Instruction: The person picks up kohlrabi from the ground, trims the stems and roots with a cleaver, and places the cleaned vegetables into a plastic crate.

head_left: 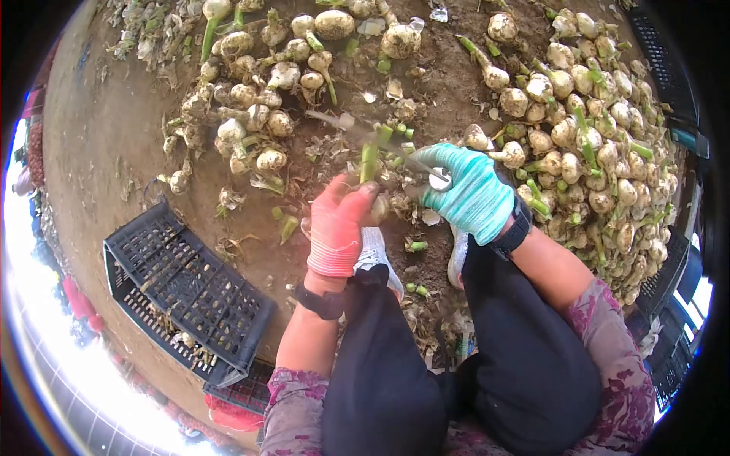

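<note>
My left hand (pixel 334 232), in a pink-red glove, is closed around a garlic bulb with a thick green stalk (pixel 369 162) standing up from the fingers. Most of the bulb is hidden by the glove. My right hand (pixel 470 194), in a teal glove, grips a knife (pixel 331 120) whose thin blade, smeared by motion, points to the upper left. In this view the blade passes over the top of the stalk. Cut green stalk pieces (pixel 407 133) lie on the soil just beyond both hands.
A big heap of garlic bulbs (pixel 585 137) covers the ground at right, bordered by black crates (pixel 658 53). More garlic (pixel 255 118) lies scattered at upper left. A black plastic crate (pixel 190 281) lies tipped at left. White shoes (pixel 376 254) are below my hands.
</note>
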Demonstrator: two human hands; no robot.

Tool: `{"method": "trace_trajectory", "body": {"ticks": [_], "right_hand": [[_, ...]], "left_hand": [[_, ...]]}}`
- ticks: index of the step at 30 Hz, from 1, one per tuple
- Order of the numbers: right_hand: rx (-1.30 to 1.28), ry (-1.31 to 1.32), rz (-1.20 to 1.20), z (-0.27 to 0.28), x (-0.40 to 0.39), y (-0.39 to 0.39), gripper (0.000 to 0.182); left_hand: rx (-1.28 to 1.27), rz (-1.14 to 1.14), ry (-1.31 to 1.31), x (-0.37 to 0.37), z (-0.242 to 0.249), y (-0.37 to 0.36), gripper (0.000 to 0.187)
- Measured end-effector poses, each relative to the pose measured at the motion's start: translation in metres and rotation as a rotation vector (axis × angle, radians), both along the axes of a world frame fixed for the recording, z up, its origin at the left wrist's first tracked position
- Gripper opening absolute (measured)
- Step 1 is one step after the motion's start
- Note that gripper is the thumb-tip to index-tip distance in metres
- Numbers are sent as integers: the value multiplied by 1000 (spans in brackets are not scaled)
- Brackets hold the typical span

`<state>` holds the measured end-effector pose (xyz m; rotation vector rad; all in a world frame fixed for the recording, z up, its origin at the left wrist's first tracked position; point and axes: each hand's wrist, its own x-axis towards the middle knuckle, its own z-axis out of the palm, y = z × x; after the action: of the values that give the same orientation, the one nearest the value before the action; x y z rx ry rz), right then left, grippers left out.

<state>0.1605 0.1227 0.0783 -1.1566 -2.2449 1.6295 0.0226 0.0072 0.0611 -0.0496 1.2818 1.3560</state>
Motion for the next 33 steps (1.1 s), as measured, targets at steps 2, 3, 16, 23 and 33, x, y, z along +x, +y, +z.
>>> {"method": "trace_trajectory", "body": {"ticks": [2, 3, 16, 23, 33], "right_hand": [[196, -14, 9, -3, 0, 2, 28], [289, -8, 89, -4, -1, 3, 26], [-314, -101, -439, -35, 11, 18, 21], [-219, -176, -355, -34, 7, 16, 32], [-221, -148, -262, 10, -11, 3, 31]], "left_hand": [[-36, -38, 101, -2, 0, 0, 22], [-1, -53, 252, -2, -2, -2, 23], [87, -367, 822, -36, 30, 28, 35], [-562, -917, 1822, -120, -65, -9, 40], [71, -127, 123, -48, -8, 15, 56]]}}
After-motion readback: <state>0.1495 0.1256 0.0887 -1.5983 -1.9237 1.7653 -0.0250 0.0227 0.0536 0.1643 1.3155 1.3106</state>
